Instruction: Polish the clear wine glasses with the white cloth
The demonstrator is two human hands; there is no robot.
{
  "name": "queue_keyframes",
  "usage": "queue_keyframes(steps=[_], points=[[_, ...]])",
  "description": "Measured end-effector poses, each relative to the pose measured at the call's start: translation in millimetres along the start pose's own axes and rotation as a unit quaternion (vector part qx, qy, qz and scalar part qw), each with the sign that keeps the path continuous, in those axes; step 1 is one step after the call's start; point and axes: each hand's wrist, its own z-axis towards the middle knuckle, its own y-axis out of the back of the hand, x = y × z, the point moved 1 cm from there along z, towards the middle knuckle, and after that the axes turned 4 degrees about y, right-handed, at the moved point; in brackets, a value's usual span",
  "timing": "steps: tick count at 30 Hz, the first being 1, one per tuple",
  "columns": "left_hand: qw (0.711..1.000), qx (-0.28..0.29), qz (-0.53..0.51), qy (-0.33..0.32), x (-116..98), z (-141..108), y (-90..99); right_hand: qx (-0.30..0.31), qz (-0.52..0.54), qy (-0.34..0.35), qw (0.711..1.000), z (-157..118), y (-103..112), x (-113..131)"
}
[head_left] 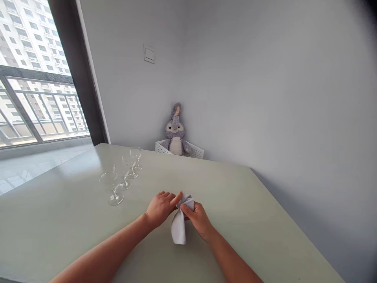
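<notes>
Near the middle of the table, a white cloth (pixel 178 230) is bunched in my right hand (pixel 202 222), with the thumb pressed on its front and a loose end hanging toward me. My left hand (pixel 161 207) is closed beside it, knuckles up, its thumb reaching to the cloth's upper left edge. Whatever lies under the left fingers or inside the folds is hidden. To the left stands a slanting row of several clear stemmed glasses, all upright; the nearest glass (pixel 115 197) is apart from both hands.
The pale green table (pixel 235 204) has its far right corner near the grey wall (pixel 265 98). Beyond its back edge, a plush rabbit (pixel 176 135) sits in a white perforated basket (pixel 196 152). A balcony railing (pixel 53 106) shows through the glass at left.
</notes>
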Motion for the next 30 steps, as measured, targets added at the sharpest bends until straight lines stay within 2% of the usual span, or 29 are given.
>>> queue_keyframes(steps=[4, 8, 10, 12, 14, 15, 17, 20, 22, 23, 25, 26, 27, 28, 30], points=[[0.993, 0.070, -0.076, 0.052, 3.4, 1.6, 12.1, 0.074, -0.122, 0.047, 0.989, -0.3, 11.6, 6.7], [0.968, 0.157, -0.191, 0.054, 8.1, 3.4, 23.3, 0.149, -0.094, 0.036, 0.984, -1.7, 18.0, 16.4], [0.976, 0.119, -0.173, 0.050, 6.0, 4.6, 27.2, 0.128, -0.047, 0.019, 0.990, -0.4, 17.5, 15.9], [0.994, 0.018, -0.098, 0.051, 0.6, 6.0, 29.5, 0.058, 0.035, -0.009, 0.998, 2.3, 15.1, 11.0], [0.996, -0.067, -0.027, 0.043, -5.4, 7.2, 29.5, -0.019, 0.135, -0.040, 0.990, 5.0, 11.6, 4.0], [0.996, -0.084, -0.007, 0.032, -7.4, 7.8, 28.7, -0.043, 0.174, -0.052, 0.982, 6.0, 9.8, 1.0], [0.997, -0.073, -0.005, 0.009, -7.0, 9.0, 27.1, -0.042, 0.198, -0.064, 0.977, 6.8, 7.7, -1.6], [0.996, -0.002, -0.082, 0.028, 3.5, 10.2, 28.7, 0.040, 0.105, -0.036, 0.993, 4.5, 11.0, 6.0], [0.975, 0.090, -0.189, 0.070, 12.1, 10.1, 32.8, 0.110, 0.030, -0.007, 0.993, 0.6, 16.0, 16.1], [0.951, 0.155, -0.254, 0.081, 14.9, 9.6, 35.0, 0.141, 0.004, 0.001, 0.990, -1.5, 18.6, 21.1], [0.886, 0.279, -0.363, 0.077, 15.6, 8.0, 38.6, 0.181, -0.022, 0.001, 0.983, -4.5, 22.5, 27.7], [0.863, 0.313, -0.389, 0.074, 13.6, 7.3, 39.6, 0.183, -0.025, -0.001, 0.983, -4.8, 23.7, 28.6], [0.865, 0.311, -0.386, 0.081, 10.6, 7.2, 39.8, 0.172, -0.021, -0.003, 0.985, -4.1, 24.4, 27.5], [0.889, 0.275, -0.355, 0.095, 6.8, 7.6, 39.4, 0.147, -0.008, -0.006, 0.989, -2.4, 24.7, 24.6], [0.956, 0.150, -0.230, 0.106, -2.6, 9.3, 36.9, 0.073, 0.051, -0.023, 0.996, 2.8, 24.5, 14.9]])
